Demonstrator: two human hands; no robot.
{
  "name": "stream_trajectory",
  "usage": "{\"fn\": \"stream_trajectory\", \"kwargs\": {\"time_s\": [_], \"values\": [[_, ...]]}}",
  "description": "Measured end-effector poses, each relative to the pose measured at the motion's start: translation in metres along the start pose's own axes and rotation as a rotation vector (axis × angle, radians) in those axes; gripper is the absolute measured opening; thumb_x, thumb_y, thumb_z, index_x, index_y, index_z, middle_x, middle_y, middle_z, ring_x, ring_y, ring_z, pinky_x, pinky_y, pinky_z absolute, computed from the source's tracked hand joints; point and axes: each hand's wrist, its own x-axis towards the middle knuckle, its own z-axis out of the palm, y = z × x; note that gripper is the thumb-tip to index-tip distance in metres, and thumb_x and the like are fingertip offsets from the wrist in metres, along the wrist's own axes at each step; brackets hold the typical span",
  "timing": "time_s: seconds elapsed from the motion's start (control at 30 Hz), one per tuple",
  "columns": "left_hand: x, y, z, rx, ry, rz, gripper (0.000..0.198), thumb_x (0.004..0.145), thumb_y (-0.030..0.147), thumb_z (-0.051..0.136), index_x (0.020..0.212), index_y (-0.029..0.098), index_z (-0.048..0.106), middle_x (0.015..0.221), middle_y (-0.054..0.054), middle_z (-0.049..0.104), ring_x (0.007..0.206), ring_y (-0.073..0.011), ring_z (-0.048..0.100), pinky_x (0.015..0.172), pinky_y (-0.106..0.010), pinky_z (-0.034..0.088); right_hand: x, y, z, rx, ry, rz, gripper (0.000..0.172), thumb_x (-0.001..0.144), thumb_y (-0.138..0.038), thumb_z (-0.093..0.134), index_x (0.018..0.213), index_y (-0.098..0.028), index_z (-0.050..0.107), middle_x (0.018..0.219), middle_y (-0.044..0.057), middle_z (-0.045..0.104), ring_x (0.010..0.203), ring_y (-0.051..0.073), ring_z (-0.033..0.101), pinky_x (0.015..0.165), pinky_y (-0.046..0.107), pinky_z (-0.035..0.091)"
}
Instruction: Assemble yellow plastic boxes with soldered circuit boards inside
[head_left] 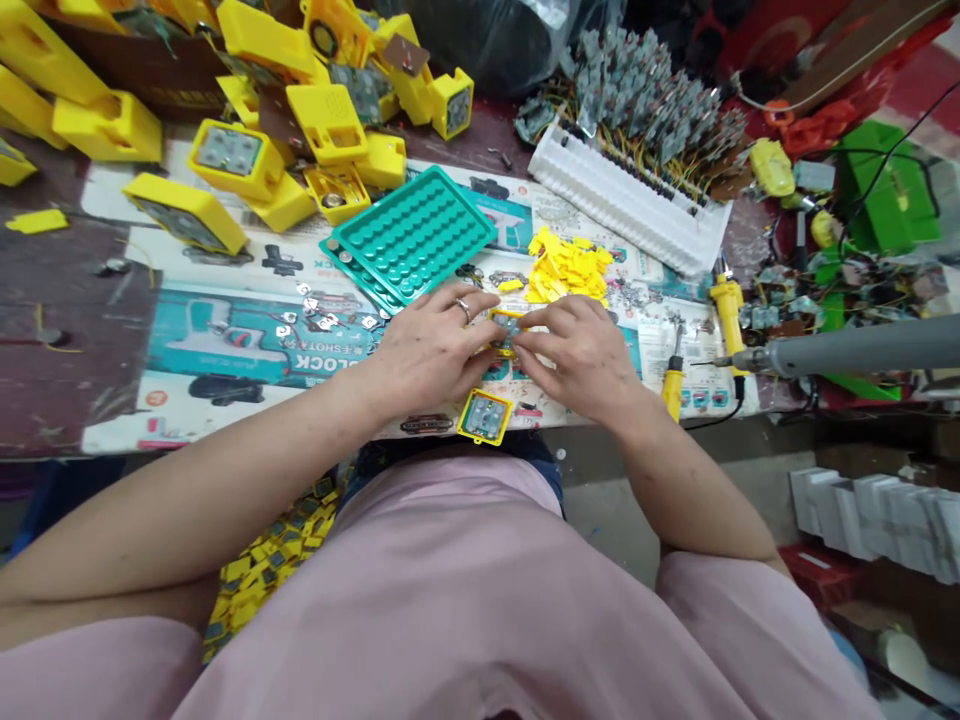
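My left hand (435,345) and my right hand (581,350) meet over the table's front middle. Both are closed on a small yellow plastic case with a circuit board (505,330), held between the fingertips. A ring shows on a left finger. A second yellow case with a board (484,416) lies at the table edge just below my hands. A pile of small yellow plastic pieces (568,267) sits just beyond my right hand. A teal tray with round pockets (409,240) lies beyond my left hand, with small silver metal pieces (322,312) scattered beside it.
Yellow housings (225,160) crowd the back left. A white rack of wired boards (630,195) stands at back right. Two yellow-handled soldering irons (727,300) lie at right, near a grey tool (855,350). A bin of yellow cases (262,575) sits below the table.
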Motion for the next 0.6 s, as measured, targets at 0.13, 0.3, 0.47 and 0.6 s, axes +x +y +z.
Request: {"fn": "stream_trajectory", "kwargs": {"time_s": [0.13, 0.3, 0.47, 0.6], "values": [[0.002, 0.001, -0.003, 0.063, -0.004, 0.045, 0.024, 0.092, 0.028, 0.054, 0.102, 0.016, 0.073, 0.127, -0.013, 0.069, 0.120, -0.0322, 0.062, 0.095, -0.047, 0.056, 0.003, 0.004, 0.000, 0.036, -0.004, 0.022, 0.025, 0.097, -0.031, 0.054, 0.087, -0.025, 0.076, 0.101, 0.003, 0.075, 0.098, 0.023, 0.056, 0.092, 0.043, 0.042], [0.003, 0.003, -0.004, 0.118, -0.009, 0.081, 0.024, 0.095, 0.026, 0.052, 0.106, 0.017, 0.071, 0.116, -0.009, 0.075, 0.103, -0.0268, 0.070, 0.085, -0.042, 0.058, 0.002, 0.007, -0.002, 0.068, -0.007, -0.007, 0.023, 0.097, -0.030, 0.054, 0.093, -0.024, 0.076, 0.103, 0.002, 0.076, 0.099, 0.023, 0.055, 0.092, 0.043, 0.042], [0.003, 0.000, -0.004, 0.107, -0.001, 0.093, 0.022, 0.095, 0.025, 0.051, 0.104, 0.019, 0.070, 0.116, -0.008, 0.074, 0.113, -0.0269, 0.067, 0.090, -0.042, 0.056, 0.010, 0.013, 0.002, 0.112, -0.064, 0.000, 0.023, 0.096, -0.029, 0.055, 0.090, -0.025, 0.077, 0.098, 0.003, 0.076, 0.094, 0.021, 0.056, 0.093, 0.043, 0.042], [0.004, -0.001, -0.004, 0.051, -0.024, 0.078, 0.020, 0.094, 0.025, 0.054, 0.104, 0.017, 0.070, 0.124, -0.009, 0.071, 0.124, -0.0294, 0.061, 0.100, -0.046, 0.054, 0.000, 0.003, 0.001, 0.111, 0.045, -0.015, 0.022, 0.095, -0.026, 0.055, 0.091, -0.024, 0.077, 0.102, 0.004, 0.077, 0.093, 0.021, 0.062, 0.091, 0.043, 0.050]]}}
